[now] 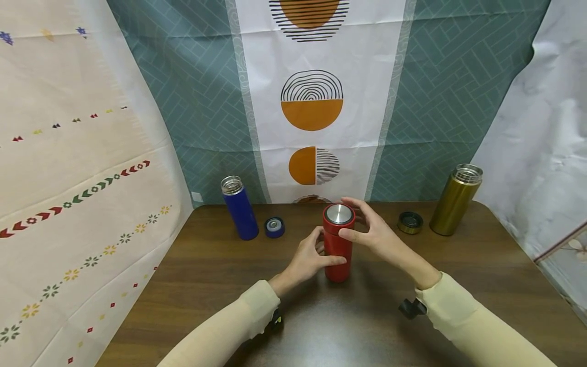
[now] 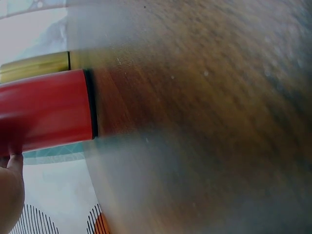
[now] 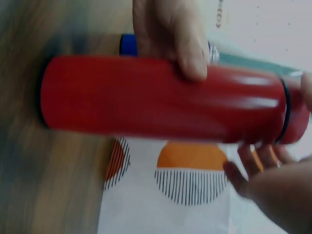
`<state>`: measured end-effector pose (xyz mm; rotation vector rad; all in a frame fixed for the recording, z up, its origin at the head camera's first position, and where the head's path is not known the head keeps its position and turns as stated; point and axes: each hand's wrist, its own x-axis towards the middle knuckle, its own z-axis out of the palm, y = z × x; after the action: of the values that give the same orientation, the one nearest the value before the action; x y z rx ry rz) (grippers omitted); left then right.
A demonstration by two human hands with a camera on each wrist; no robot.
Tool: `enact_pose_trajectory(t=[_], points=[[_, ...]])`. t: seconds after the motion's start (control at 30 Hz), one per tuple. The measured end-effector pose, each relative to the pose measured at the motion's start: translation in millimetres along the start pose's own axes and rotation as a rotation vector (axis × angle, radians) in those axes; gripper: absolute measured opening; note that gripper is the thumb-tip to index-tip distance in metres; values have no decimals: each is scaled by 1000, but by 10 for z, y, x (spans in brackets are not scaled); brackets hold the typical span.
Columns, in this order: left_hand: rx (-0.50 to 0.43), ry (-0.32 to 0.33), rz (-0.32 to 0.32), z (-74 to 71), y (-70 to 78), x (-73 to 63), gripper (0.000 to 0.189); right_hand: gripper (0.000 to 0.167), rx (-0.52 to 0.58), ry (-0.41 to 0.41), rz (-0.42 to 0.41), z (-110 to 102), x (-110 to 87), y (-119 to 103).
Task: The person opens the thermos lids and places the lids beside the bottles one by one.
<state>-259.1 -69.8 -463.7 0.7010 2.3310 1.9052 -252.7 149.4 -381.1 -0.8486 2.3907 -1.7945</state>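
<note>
A red flask point(image 1: 338, 270) stands upright on the table, with its red lid point(image 1: 328, 225) on and a steel disc on top. My left hand point(image 1: 304, 259) holds the flask's body from the left, its thumb lying across the front. Up at the lid, my right hand point(image 1: 377, 235) has thumb and fingers around the right side. From the right wrist view, the black seam between lid and body shows beside the right hand point(image 3: 278, 183). In the left wrist view the flask point(image 2: 48, 109) has its dark base at the tabletop.
A lidless blue flask point(image 1: 242, 211) stands back left, its blue lid point(image 1: 274, 228) lying beside it. At the back right are a lidless gold flask point(image 1: 453, 204) and its dark-topped lid point(image 1: 410, 223). Patterned cloths hang behind and beside the wooden table point(image 1: 192, 295).
</note>
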Motion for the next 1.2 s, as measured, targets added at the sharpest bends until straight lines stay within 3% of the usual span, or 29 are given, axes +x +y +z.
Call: enact_pose_trajectory(t=[0.13, 0.23, 0.33, 0.57, 0.7, 0.8, 0.97, 1.2], points=[[4, 8, -10, 2, 2, 4, 62, 69, -17, 121, 10, 101, -10, -29], [9, 7, -18, 3, 0, 9, 63, 66, -34, 139, 15, 105, -9, -46], [-2, 0, -23, 1, -2, 11, 63, 64, -29, 79, 16, 39, 10, -50], [-6, -4, -13, -12, -1, 8, 64, 61, 88, -191, 15, -196, 113, -26], [-3, -5, -15, -12, -6, 6, 63, 66, 66, -227, 23, -236, 110, -49], [3, -4, -15, -9, -11, 9, 62, 75, 26, -174, 27, -192, 70, -60], [-4, -1, -24, -5, 12, 1, 63, 86, -74, 14, 46, 1, -15, -80], [-12, -4, -23, 3, 2, 8, 62, 78, -128, 114, 49, 129, -52, -136]])
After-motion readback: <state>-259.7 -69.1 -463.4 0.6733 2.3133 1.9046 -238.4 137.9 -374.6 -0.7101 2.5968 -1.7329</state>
